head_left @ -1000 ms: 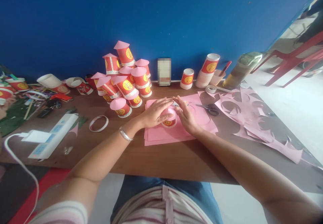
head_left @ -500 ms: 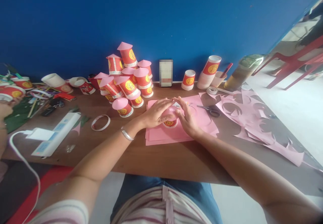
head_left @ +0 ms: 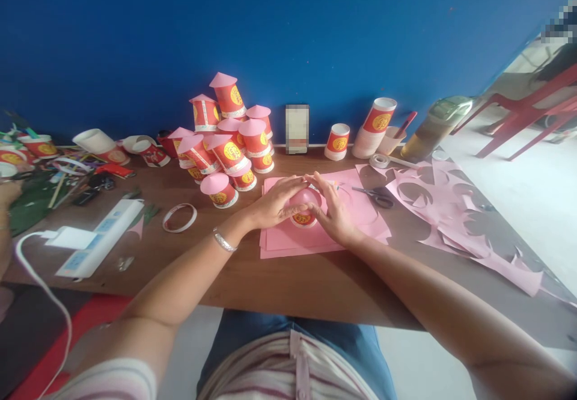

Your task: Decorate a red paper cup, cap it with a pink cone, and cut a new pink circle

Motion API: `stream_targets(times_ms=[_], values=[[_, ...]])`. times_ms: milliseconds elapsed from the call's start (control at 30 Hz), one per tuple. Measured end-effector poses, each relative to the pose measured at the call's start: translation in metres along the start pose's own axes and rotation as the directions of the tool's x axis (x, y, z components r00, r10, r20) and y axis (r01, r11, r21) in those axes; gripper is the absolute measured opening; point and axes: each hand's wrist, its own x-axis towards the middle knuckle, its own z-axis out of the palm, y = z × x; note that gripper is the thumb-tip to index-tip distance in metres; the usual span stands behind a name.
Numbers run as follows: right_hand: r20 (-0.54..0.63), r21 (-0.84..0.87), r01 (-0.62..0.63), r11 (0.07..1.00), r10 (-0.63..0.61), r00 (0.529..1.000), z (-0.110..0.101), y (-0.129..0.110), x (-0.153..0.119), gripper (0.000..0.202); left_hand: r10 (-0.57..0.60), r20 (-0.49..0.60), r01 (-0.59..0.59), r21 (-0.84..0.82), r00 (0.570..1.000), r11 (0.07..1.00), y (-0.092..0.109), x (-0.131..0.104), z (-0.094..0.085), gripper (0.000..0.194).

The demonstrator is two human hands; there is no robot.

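Observation:
In the middle of the table a small pink paper cone (head_left: 305,197) sits on top of a red paper cup (head_left: 304,219) with a yellow round emblem. My left hand (head_left: 274,203) curves around the cone from the left, its thumb along the near side. From the right, my right hand (head_left: 336,210) does the same, so the fingertips of both hands meet behind the cone and the thumbs come together in front. Under the cup lies a stack of pink paper sheets (head_left: 288,245). Scissors (head_left: 382,199) rest at the sheets' right edge.
Finished-looking cups with pink cones (head_left: 228,154) are piled at the back left. A power strip (head_left: 103,236) and a paper ring (head_left: 179,218) lie left. Right are pink scraps (head_left: 464,231), a tape roll (head_left: 378,161), stacked cups (head_left: 378,124) and a bottle (head_left: 435,126).
My thumbs have drawn together across the front of the cone, and my right hand has shifted slightly. At the far left, another person's hand and the cup near it have moved.

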Motion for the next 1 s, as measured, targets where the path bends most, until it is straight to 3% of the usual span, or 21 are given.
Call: stream_targets(times_ms=[200,333,467,700,1000], values=[[-0.011,0.085,-0.038,0.996,0.039,0.999,0.0,0.002,-0.001,0.071,-0.023,0.007,0.023,0.024,1.0,0.999,0.001,-0.003,-0.004,0.069],[-0.054,0.078,0.003,0.997,0.001,0.999,-0.002,0.0,0.0,0.07,-0.046,-0.027,0.047,0.055,0.999,0.997,0.002,-0.007,-0.01,0.069],[-0.1,-0.01,0.04,0.999,-0.041,0.994,-0.005,-0.006,-0.001,0.067,-0.038,-0.075,0.044,0.089,0.996,0.995,0.004,-0.009,-0.007,0.064],[-0.075,-0.258,0.154,0.954,-0.179,0.981,-0.004,-0.006,-0.002,0.065,-0.02,-0.087,0.032,0.142,0.996,0.989,0.008,-0.011,0.01,0.064],[-0.039,-0.304,0.127,0.944,-0.145,0.989,-0.003,-0.004,-0.003,0.064,-0.02,-0.103,0.03,0.104,0.995,0.994,0.002,-0.011,0.017,0.064]])
